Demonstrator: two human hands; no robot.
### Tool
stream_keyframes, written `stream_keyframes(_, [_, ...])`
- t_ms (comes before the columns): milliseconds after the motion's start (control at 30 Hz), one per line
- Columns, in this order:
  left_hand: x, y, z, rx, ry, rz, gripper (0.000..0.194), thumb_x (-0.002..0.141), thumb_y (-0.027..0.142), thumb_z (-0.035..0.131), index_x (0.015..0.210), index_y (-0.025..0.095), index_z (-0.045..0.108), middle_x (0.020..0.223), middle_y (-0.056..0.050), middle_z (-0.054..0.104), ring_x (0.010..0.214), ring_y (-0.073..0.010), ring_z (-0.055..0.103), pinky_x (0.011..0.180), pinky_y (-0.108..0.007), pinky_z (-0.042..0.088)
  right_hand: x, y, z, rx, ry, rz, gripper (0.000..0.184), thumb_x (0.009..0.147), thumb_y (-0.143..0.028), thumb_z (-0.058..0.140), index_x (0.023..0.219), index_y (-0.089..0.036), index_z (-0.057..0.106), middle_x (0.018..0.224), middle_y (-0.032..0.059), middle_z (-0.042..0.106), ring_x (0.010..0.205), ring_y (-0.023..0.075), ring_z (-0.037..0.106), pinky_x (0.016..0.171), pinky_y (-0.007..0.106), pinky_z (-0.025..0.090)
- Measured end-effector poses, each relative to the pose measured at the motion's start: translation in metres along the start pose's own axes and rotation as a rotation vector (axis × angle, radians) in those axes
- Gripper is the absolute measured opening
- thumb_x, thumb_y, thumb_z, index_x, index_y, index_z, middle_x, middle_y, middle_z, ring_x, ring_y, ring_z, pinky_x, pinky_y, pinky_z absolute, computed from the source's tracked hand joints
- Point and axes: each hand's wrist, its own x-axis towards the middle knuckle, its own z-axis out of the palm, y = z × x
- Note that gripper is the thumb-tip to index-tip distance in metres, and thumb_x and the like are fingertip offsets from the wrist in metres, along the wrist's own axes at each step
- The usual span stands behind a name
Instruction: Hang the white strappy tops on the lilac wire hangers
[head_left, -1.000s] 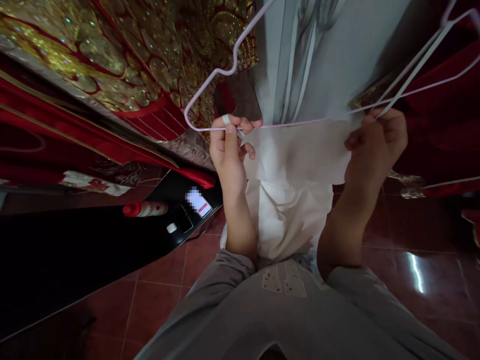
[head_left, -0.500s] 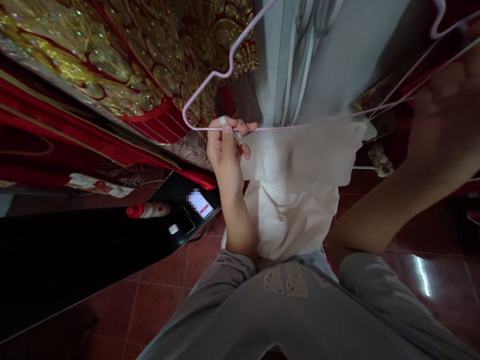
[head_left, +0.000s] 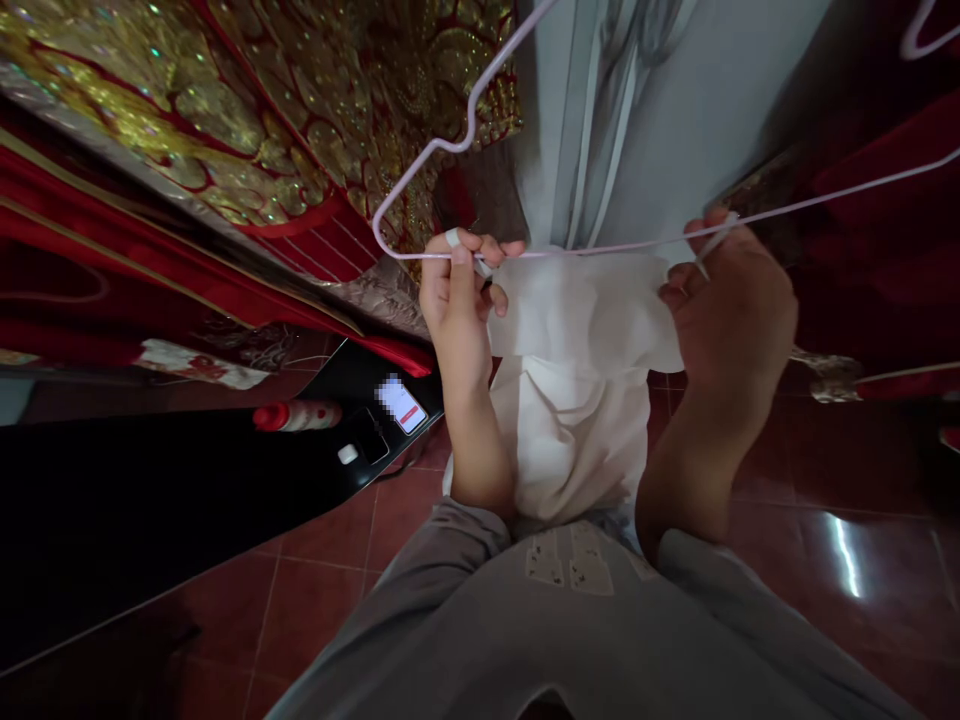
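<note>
A pale pink clothes hanger (head_left: 450, 145) spans the view in front of me, its long bottom bar running to the right. My left hand (head_left: 466, 285) pinches this bar near the left corner, with a bit of white strap between its fingers. Below the bar hangs a white garment (head_left: 559, 400), creased, with its top edge close to the bar. My right hand (head_left: 731, 290) is closed at the garment's right top corner, gripping a narrow white strap (head_left: 716, 245) that passes at the bar.
Gold-sequinned red garments (head_left: 247, 130) hang on the left. A black table (head_left: 187, 500) carries a lit phone (head_left: 403, 403), a darker phone (head_left: 369, 438), a small white case (head_left: 347, 454) and a red-capped bottle (head_left: 296, 416). Dark red fabric (head_left: 885, 220) hangs on the right; tiles (head_left: 322, 600) lie below.
My right hand has come in from the far right to the bar, and the stretched white strap is now short. The garment's right side has drawn inward. My left hand has barely moved.
</note>
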Motion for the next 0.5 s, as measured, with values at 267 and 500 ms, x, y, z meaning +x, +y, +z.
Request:
stream_keyframes(267, [-0.003,0.002,0.002,-0.150,-0.139,0.008,0.011,0.104,0.032,0.072,0.095,0.024,0.071,0.092,-0.005,0.066,0.104,-0.0199,0.076,0.048,-0.019,0.036,-0.002,-0.002,0.012,0.071,-0.032,-0.110,0.024,0.082,-0.052,0.079,0.091,-0.032,0.069,0.097,0.0002,0.072,0.066,0.0117,0.059,0.058,0.029,0.052])
stream_keyframes(500, [0.004,0.002,-0.031,-0.037,-0.021,0.157,0.021,0.104,0.036,0.069,0.122,0.028,0.077,0.136,-0.004,0.077,0.122,-0.0274,0.072,0.063,-0.029,0.050,-0.006,-0.008,0.016,0.059,-0.028,-0.088,0.031,0.075,-0.050,0.086,0.083,-0.028,0.066,0.088,-0.0003,0.068,0.059,0.0097,0.038,0.055,0.028,0.037])
